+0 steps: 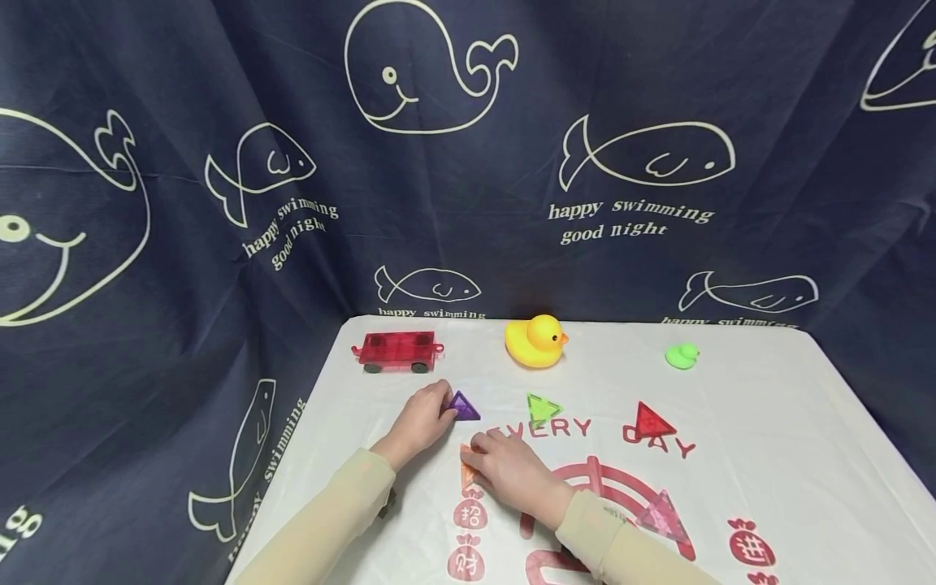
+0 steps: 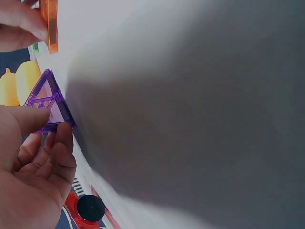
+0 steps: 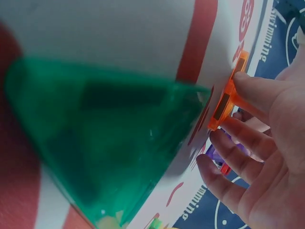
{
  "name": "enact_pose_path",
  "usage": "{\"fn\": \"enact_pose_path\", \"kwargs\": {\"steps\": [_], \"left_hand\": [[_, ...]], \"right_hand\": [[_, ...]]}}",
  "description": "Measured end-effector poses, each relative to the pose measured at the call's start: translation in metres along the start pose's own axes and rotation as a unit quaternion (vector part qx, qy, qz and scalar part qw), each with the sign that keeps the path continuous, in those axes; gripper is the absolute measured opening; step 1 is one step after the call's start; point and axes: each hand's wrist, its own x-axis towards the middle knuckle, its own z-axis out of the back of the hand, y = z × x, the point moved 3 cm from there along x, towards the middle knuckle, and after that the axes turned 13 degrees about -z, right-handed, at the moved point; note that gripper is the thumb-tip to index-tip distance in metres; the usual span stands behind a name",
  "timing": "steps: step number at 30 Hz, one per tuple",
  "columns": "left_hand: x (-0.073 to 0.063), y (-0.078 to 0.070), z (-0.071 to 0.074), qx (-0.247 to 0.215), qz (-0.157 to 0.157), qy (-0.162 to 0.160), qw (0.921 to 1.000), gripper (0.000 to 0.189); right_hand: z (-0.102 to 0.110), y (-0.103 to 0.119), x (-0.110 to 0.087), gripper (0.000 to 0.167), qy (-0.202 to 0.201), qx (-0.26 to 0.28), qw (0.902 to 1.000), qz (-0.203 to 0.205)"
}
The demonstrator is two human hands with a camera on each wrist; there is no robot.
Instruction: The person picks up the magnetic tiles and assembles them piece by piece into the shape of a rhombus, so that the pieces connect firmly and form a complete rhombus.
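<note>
My left hand pinches a purple translucent triangle tile between thumb and fingers. In the left wrist view the purple tile stands tilted up, its lower edge near the white tabletop. To the right and closer to me, my right hand pinches an orange triangle tile by its edge. Seen from the right wrist, this orange tile is nearly edge-on between the thumb and fingers. The two tiles are apart. A green translucent triangle tile looms large in the right wrist view.
A red toy wagon, a yellow duck and a small green duck stand along the back. Lime, red and pink triangle tiles lie on the printed white tablecloth. A dark curtain hangs behind.
</note>
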Motion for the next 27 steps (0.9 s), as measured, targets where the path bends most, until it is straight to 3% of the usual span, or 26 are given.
{"fn": "enact_pose_path", "kwargs": {"steps": [8, 17, 27], "left_hand": [[-0.007, -0.005, 0.003, -0.001, -0.020, -0.011, 0.9997, 0.025], [-0.008, -0.014, 0.000, 0.041, -0.033, 0.019, 0.9984, 0.014], [-0.011, -0.020, 0.000, 0.062, -0.021, 0.011, 0.9978, 0.010]], "right_hand": [[0.004, -0.010, 0.005, 0.027, -0.005, 0.007, 0.9997, -0.022], [0.002, -0.023, 0.011, 0.030, 0.012, 0.004, 0.9989, -0.045], [0.002, -0.030, 0.020, 0.034, 0.027, 0.012, 0.9971, -0.070]]}}
